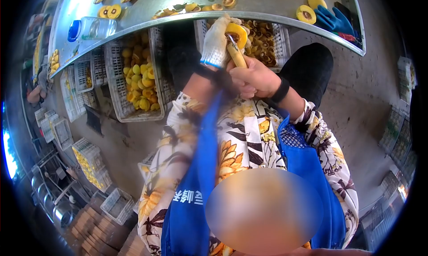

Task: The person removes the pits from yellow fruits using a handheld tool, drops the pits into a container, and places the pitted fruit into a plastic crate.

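My left hand (217, 41), in a white glove with a blue cuff edge, holds a yellow halved fruit (238, 34) just below the metal table's near edge. Bare and closed, my right hand (255, 77) grips the wooden handle of a small tool (236, 55). The tool's metal tip touches the cut face of the fruit. Beneath both hands, a white crate (281, 44) holds many brownish fruit pieces.
On the metal table (151, 16) are fruit halves (306, 14), a plastic bottle (96, 28) with a blue cap and blue gloves (332, 20). A crate of yellow fruit (159, 109) stands on the floor at left. More crates stand at both sides.
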`<state>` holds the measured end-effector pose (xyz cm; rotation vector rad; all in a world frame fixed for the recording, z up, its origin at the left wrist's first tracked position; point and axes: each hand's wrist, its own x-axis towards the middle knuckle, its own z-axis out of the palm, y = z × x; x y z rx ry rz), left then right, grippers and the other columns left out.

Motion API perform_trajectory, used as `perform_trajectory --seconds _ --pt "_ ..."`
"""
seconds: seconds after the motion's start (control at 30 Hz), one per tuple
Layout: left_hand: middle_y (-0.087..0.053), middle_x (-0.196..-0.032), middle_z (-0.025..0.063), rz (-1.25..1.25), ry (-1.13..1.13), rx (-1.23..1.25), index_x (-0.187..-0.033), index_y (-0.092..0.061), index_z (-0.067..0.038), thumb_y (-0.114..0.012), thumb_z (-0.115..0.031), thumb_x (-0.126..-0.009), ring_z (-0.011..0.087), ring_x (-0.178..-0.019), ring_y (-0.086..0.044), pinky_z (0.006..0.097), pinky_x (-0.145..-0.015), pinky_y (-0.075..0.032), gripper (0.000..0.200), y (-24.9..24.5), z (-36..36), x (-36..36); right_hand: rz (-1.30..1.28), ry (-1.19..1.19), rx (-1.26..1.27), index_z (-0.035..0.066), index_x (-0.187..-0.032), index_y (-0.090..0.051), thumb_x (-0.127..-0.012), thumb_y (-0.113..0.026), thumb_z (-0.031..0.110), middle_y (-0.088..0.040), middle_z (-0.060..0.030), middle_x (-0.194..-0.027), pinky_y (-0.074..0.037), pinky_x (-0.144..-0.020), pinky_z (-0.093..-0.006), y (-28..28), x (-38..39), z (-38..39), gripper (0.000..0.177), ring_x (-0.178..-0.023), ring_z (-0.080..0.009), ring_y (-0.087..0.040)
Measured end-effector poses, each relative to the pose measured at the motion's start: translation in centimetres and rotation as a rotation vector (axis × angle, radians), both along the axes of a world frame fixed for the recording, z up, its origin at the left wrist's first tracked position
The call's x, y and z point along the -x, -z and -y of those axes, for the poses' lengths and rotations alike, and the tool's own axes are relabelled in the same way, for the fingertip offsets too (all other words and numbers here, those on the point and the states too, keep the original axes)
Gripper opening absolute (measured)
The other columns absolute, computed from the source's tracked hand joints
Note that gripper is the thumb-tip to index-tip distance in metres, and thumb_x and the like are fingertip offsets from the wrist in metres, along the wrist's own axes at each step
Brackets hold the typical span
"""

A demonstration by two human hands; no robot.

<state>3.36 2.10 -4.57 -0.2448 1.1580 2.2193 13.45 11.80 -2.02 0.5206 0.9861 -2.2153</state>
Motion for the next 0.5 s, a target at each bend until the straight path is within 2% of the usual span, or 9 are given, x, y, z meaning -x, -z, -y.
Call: perform_trajectory --seconds 0.03,0.13,0.2,0.27,0.3,0.33,0.4,0.43,0.5 --pt "-0.062 -0.075 0.0137 0.110 -0.015 -0.075 -0.093 -0.057 -0.001 -0.049 -0.038 -0.093 0.0230 -0.055 -0.059 0.0295 -0.049 -0.050 0.038 -0.2 0.0 -0.1 -0.022 -0.005 0.015 0.006 -0.096 -0.047 -0.086 -0.051 0.004 -0.043 0.0003 -0.058 -0.025 -0.033 -0.0226 0.7 0.1 -0.2 0.011 -0.037 -0.0064 -0.032" --pt "-0.061 -0.081 0.0151 0.201 -0.007 -0.151 -0.098 -0.054 -0.004 -0.043 -0.047 -0.093 0.0272 -0.059 -0.059 0.0345 -0.050 -0.051 0.045 1.2 0.8 0.1 -0.140 -0.003 0.073 0.006 -0.098 -0.047 -0.087 -0.050 0.004 -0.042 0.0003 -0.057 -0.024 -0.032 -0.0225 2.4 -0.1 -0.1 0.011 -0.036 -0.0062 -0.031" --pt "-0.058 -0.093 0.0158 0.362 -0.213 -0.180 -0.104 -0.052 -0.003 -0.038 -0.049 -0.094 0.0292 -0.083 -0.058 0.0408 -0.066 -0.053 0.048 1.7 1.2 0.2 -0.186 0.017 0.124 0.006 -0.099 -0.047 -0.088 -0.049 0.004 -0.042 0.0003 -0.056 -0.024 -0.032 -0.0222 2.6 -0.3 -0.4 0.011 -0.035 -0.0060 -0.031" --pt "-0.056 -0.097 0.0164 0.477 -0.328 -0.272 -0.108 -0.048 -0.002 -0.035 -0.049 -0.095 0.0310 -0.087 -0.056 0.0410 -0.073 -0.052 0.051 1.3 2.7 1.2 -0.196 0.061 0.181 0.006 -0.101 -0.048 -0.089 -0.048 0.003 -0.042 0.0002 -0.056 -0.024 -0.032 -0.0218 2.1 -0.2 -1.4 0.012 -0.035 -0.0058 -0.030" --pt "-0.054 -0.100 0.0178 0.443 -0.328 -0.435 -0.110 -0.046 -0.001 -0.032 -0.046 -0.096 0.0318 -0.086 -0.055 0.0407 -0.073 -0.051 0.049 2.2 3.5 1.6 -0.224 0.082 0.222 0.006 -0.104 -0.047 -0.090 -0.046 0.003 -0.041 0.0007 -0.055 -0.024 -0.031 -0.0213 3.2 -0.3 -2.2 0.014 -0.034 -0.0055 -0.029" --pt "-0.054 -0.100 0.0182 0.370 -0.331 -0.388 -0.110 -0.046 -0.001 -0.032 -0.045 -0.097 0.0318 -0.087 -0.055 0.0413 -0.074 -0.051 0.048 1.8 4.0 1.7 -0.207 0.050 0.075 0.006 -0.099 -0.051 -0.090 -0.049 0.008 -0.045 -0.0001 -0.055 -0.025 -0.032 -0.0220 3.2 0.3 -2.6 0.009 -0.034 -0.0069 -0.033" --pt "-0.054 -0.100 0.0191 0.227 -0.326 -0.294 -0.110 -0.046 -0.001 -0.030 -0.043 -0.097 0.0319 -0.088 -0.054 0.0424 -0.076 -0.050 0.046 0.6 4.5 1.2 -0.397 -0.213 -0.803 0.003 -0.089 -0.055 -0.087 -0.056 0.017 -0.053 -0.0039 -0.059 -0.033 -0.034 -0.0250 7.5 1.3 -3.0 0.014 -0.035 -0.0108 -0.042" --pt "-0.053 -0.110 0.0222 0.237 -0.371 -0.246 -0.111 -0.047 0.004 -0.029 -0.041 -0.098 0.0374 -0.099 -0.054 0.0499 -0.083 -0.048 0.050 0.0 5.2 1.3 -0.795 -0.222 -1.465 0.000 -0.082 -0.056 -0.081 -0.063 0.024 -0.059 -0.0092 -0.062 -0.042 -0.041 -0.0291 8.8 0.8 -2.9 0.025 -0.042 -0.0154 -0.053" --pt "-0.057 -0.105 0.0228 0.129 -0.399 -0.190 -0.109 -0.050 0.004 -0.030 -0.042 -0.097 0.0422 -0.095 -0.055 0.0509 -0.081 -0.047 0.052 1.2 9.1 1.9 -0.609 -0.184 -1.337 -0.002 -0.082 -0.056 -0.080 -0.064 0.025 -0.059 -0.0118 -0.063 -0.046 -0.048 -0.0324 8.8 0.2 -3.3 0.029 -0.048 -0.0193 -0.057"
